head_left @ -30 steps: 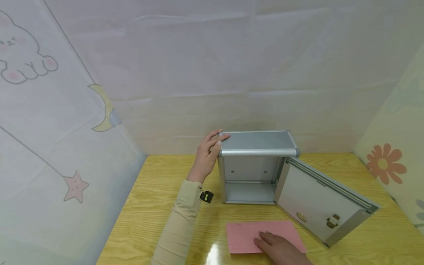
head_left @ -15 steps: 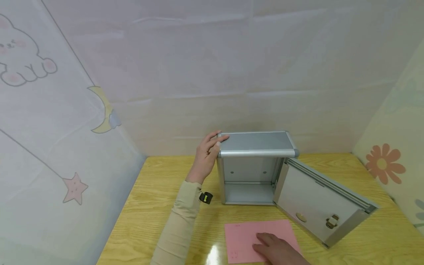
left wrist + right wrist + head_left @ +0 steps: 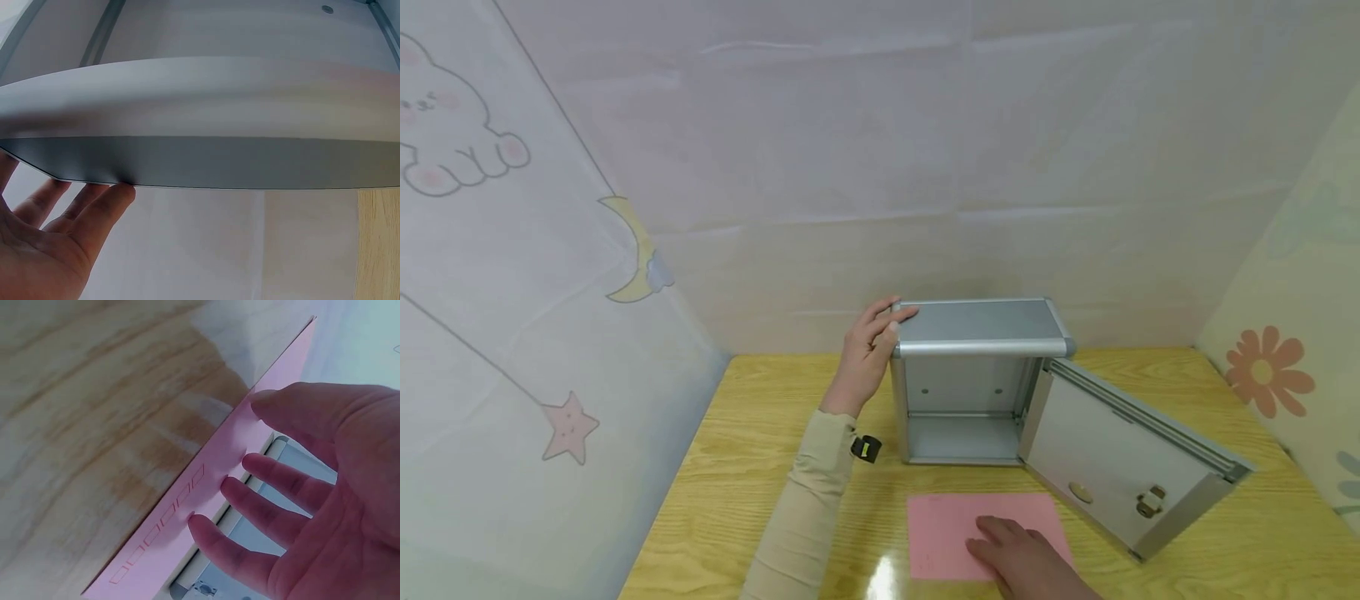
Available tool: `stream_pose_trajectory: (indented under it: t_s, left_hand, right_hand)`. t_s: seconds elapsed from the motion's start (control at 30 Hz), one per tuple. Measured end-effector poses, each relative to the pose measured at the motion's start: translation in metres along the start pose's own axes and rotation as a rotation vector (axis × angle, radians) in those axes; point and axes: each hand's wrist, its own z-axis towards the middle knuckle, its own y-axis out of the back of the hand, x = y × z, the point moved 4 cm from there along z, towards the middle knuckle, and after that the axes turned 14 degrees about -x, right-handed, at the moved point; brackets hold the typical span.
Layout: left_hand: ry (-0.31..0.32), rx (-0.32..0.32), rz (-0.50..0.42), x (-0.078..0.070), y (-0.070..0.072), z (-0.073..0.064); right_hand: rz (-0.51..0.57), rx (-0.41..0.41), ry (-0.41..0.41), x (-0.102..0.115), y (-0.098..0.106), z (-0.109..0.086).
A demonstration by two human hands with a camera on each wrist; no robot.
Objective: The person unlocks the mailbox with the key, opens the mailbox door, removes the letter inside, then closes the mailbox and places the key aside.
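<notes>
A grey metal box point(image 3: 992, 321) stands upright on the table, its door point(image 3: 1112, 450) swung wide to the right. My left hand point(image 3: 865, 358) rests on the box's top left corner, the fingers lying over the top. In the left wrist view, those fingertips point(image 3: 122, 190) touch the edge of the dark top panel point(image 3: 250, 162). A pink envelope point(image 3: 940, 537) lies in front of the box. My right hand point(image 3: 1022, 558) touches it with spread fingertips. The right wrist view shows the envelope's row of red squares point(image 3: 159, 525) beside my fingers.
The wooden table point(image 3: 752, 500) carries the box and envelope. On the inside of the door sits a lock point(image 3: 1152, 502). A pale wall cloth point(image 3: 925, 167) hangs close behind the box, and a printed one point(image 3: 512, 292) flanks the left side.
The pink envelope has shifted slightly left under my right hand, its far edge now a little closer to the box. My left hand has stayed on the box corner.
</notes>
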Motion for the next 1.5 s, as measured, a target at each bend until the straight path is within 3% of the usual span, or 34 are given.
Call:
stream_pose_trajectory:
  t_s: [0.17, 0.3, 0.7, 0.8, 0.9, 1.03, 1.13, 1.37, 1.5]
  left_hand:
    - [-0.011, -0.01, 0.013, 0.026, -0.005, 0.0]
    - [-0.015, -0.012, 0.024, 0.032, -0.006, 0.0]
    - [-0.017, -0.004, 0.03, 0.033, -0.007, -0.001]
    - [-0.019, -0.002, 0.02, 0.033, -0.007, -0.001]
    - [-0.013, -0.002, 0.009, 0.016, -0.005, -0.001]
    - [0.003, 0.002, 0.004, -0.007, -0.001, -0.002]
    - [0.01, 0.003, 0.007, -0.008, 0.0, -0.002]
    - [0.018, 0.005, 0.012, -0.01, 0.001, -0.002]
    - [0.015, 0.008, 0.013, -0.011, 0.001, -0.001]
  right_hand:
    - [-0.026, -0.025, 0.004, 0.0, 0.0, 0.003]
    - [-0.029, -0.079, 0.039, 0.001, 0.002, 0.003]
    - [-0.015, -0.107, 0.042, 0.0, 0.003, 0.003]
    - [-0.013, -0.118, 0.08, -0.001, 0.005, 0.003]
    - [-0.007, -0.124, 0.116, -0.003, 0.01, 0.002]
    - [-0.032, -0.217, 0.228, 0.0, 0.022, -0.002]
    - [-0.072, -0.333, 0.301, 0.01, 0.043, -0.008]
    - [-0.19, -0.595, 0.285, 0.033, 0.109, -0.025]
    - [-0.183, -0.788, 0.361, 0.042, 0.144, -0.033]
